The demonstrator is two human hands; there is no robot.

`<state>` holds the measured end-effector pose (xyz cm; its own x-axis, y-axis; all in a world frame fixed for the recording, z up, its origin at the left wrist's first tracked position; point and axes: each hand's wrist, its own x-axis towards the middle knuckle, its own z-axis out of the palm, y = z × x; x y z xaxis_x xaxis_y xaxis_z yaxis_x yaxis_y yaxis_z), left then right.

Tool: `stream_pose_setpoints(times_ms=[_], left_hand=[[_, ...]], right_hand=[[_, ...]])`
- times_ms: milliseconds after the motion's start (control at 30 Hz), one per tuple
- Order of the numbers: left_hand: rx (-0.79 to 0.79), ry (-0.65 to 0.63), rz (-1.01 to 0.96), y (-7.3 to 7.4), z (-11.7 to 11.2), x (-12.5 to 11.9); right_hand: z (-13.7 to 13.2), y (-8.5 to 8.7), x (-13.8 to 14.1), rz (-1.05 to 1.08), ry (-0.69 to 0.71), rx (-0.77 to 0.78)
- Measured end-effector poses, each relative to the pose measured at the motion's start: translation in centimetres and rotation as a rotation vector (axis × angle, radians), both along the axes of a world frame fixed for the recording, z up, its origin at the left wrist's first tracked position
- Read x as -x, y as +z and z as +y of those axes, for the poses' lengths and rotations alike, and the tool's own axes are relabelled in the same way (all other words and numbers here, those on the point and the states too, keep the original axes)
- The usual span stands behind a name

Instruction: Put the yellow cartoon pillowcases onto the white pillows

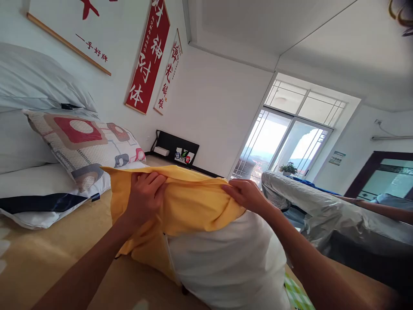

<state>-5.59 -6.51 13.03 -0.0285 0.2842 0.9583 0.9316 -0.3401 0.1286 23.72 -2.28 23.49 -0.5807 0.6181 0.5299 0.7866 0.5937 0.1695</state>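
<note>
A yellow pillowcase (193,209) is partly over a white pillow (226,262), whose lower part bulges out bare toward me. My left hand (145,193) grips the pillowcase near its upper left, fingers curled over the cloth. Farther right, my right hand (245,193) pinches the upper edge of the same cloth. Between the two hands the fabric is stretched and creased. The case's left side hangs down in loose folds. Pillow and case rest over a tan surface (106,275).
A patterned pillow (87,142) leans on stacked white pillows (29,133) at the left. To the right is a plastic-covered piece of furniture (322,202), with another person's arm (380,209) over it. A black shelf (176,146) stands by the wall.
</note>
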Motion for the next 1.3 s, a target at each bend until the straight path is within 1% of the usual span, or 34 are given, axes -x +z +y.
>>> stream_pose_setpoints(times_ms=[33, 100, 167, 200, 233, 267, 300, 333, 367, 400, 433, 467, 500, 533, 567, 600, 633, 700, 767, 800, 833, 867, 900, 967, 1033, 1067, 1133, 1167, 1200, 1233, 1300], left_hand=[[-0.010, 0.014, -0.026, 0.2, 0.1, 0.2], [-0.030, 0.019, -0.085, 1.1, 0.4, 0.6], [-0.039, 0.013, -0.146, 2.6, 0.9, 0.9], [-0.038, 0.016, -0.177, 3.4, 1.1, 1.1], [-0.032, 0.022, -0.203, 4.3, 1.4, 1.3], [-0.028, 0.032, -0.224, 5.0, 1.7, 1.5], [-0.023, 0.042, -0.238, 5.4, 2.0, 1.8], [-0.013, 0.054, -0.242, 5.5, 2.3, 2.1], [0.010, 0.065, -0.228, 5.2, 2.7, 2.4], [0.047, 0.074, -0.200, 4.6, 3.2, 2.7], [0.102, 0.077, -0.164, 3.7, 3.8, 3.1], [0.172, 0.072, -0.129, 2.6, 4.4, 3.5], [0.259, 0.057, -0.098, 1.4, 5.0, 3.9], [0.344, 0.035, -0.077, 0.3, 5.5, 4.2], [0.416, 0.011, -0.067, -0.6, 5.9, 4.4], [0.450, 0.003, -0.074, -1.2, 6.0, 4.3], [0.434, 0.013, -0.088, -1.5, 5.8, 3.9], [0.273, 0.017, -0.064, -1.4, 4.5, 2.2], [0.095, -0.069, 0.096, -0.6, 2.5, -0.7], [0.059, -0.139, 0.229, -0.2, 1.6, -2.4], [0.062, -0.185, 0.356, 0.2, 0.8, -4.1], [0.084, -0.197, 0.455, 0.5, 0.2, -5.7], [0.122, -0.184, 0.519, 0.7, 0.0, -7.0], [0.204, -0.141, 0.543, 1.0, 0.3, -8.5], [0.275, -0.164, 0.464, 1.1, 1.0, -8.7], [0.303, -0.201, 0.400, 1.1, 1.3, -8.5], [0.341, -0.304, 0.255, 1.2, 1.5, -8.0], [0.355, -0.354, 0.197, 1.3, 1.4, -7.9], [0.367, -0.396, 0.161, 1.4, 1.1, -7.9], [0.376, -0.424, 0.154, 1.6, 0.8, -8.2], [0.399, -0.436, 0.198, 2.1, 0.2, -9.2]], right_hand=[[-0.4, 1.0, 0.6, -0.044, -0.032, -0.087], [-1.1, 3.2, 2.1, -0.091, -0.120, -0.311], [-1.7, 5.6, 3.6, -0.069, -0.193, -0.515], [-1.9, 6.6, 4.2, -0.039, -0.203, -0.583], [-2.0, 7.3, 4.6, -0.007, -0.187, -0.613], [-2.0, 7.5, 4.7, 0.024, -0.148, -0.594], [-2.0, 7.3, 4.6, 0.047, -0.094, -0.511], [-1.9, 6.4, 4.3, 0.053, -0.031, -0.365], [-1.8, 5.1, 3.8, 0.039, 0.035, -0.174], [-1.5, 3.4, 3.2, 0.011, 0.091, 0.023], [-1.2, 1.6, 2.5, -0.026, 0.120, 0.186], [-0.9, -0.3, 1.9, -0.064, 0.117, 0.284], [-0.5, -1.8, 1.4, -0.098, 0.073, 0.300], [-0.2, -3.0, 1.0, -0.126, -0.005, 0.260], [0.1, -3.8, 0.8, -0.144, -0.100, 0.185], [0.4, -4.1, 0.7, -0.151, -0.197, 0.098], [0.5, -4.0, 0.7, -0.143, -0.282, 0.011], [0.6, -3.1, 1.1, -0.087, -0.386, -0.138], [0.1, -2.4, 1.9, -0.017, -0.399, -0.243], [-0.3, -2.3, 2.3, 0.006, -0.374, -0.281], [-0.8, -2.3, 2.6, 0.022, -0.329, -0.311], [-1.4, -2.6, 2.9, 0.034, -0.272, -0.333], [-2.1, -3.0, 3.0, 0.043, -0.209, -0.341], [-3.9, -4.3, 2.6, 0.047, -0.086, -0.320], [-5.9, -6.3, 1.2, 0.061, -0.026, -0.314], [-6.7, -7.4, 0.2, 0.080, -0.037, -0.328], [-8.0, -9.8, -2.0, 0.135, -0.139, -0.342], [-8.3, -10.9, -2.9, 0.161, -0.198, -0.295], [-8.4, -11.8, -3.7, 0.182, -0.237, -0.199], [-8.3, -12.6, -4.1, 0.207, -0.248, -0.070], [-7.7, -13.4, -4.0, 0.268, -0.197, 0.205]])
